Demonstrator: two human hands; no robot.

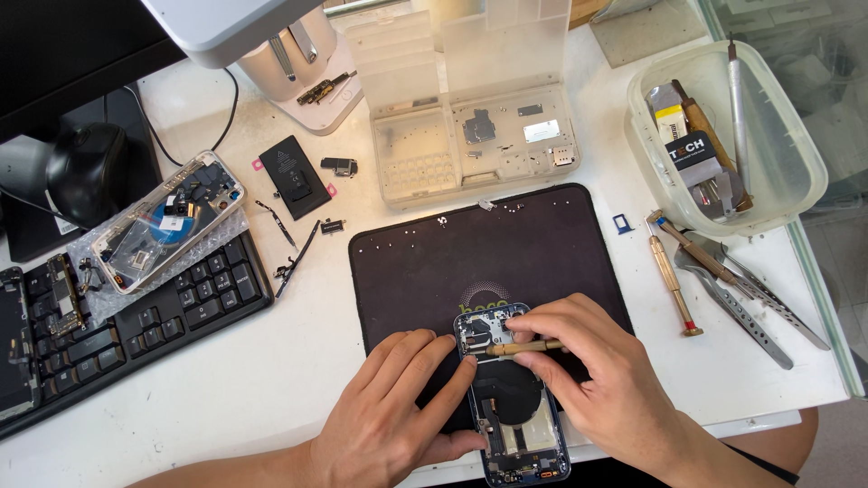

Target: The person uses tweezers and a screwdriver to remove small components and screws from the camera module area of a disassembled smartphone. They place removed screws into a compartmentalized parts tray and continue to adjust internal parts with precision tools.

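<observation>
My left hand (384, 411) lies flat along the left edge of the opened blue phone (517, 398), fingers spread, steadying it, not gripping. My right hand (588, 375) pinches a brass-handled screwdriver (524, 347), tip pointing left into the phone's upper part by the camera module; probably on a screw, too small to tell. Phone sits back-open at the near edge of the black work mat (407, 262) on the white table (271, 380). Left: black keyboard (163, 307), second opened phone (167, 220) on bubble wrap, loose battery (295, 176). Behind mat: clear parts organizer (475, 136). Right: plastic tub (787, 154) of tools, tweezers (750, 303), another brass screwdriver (674, 280).
</observation>
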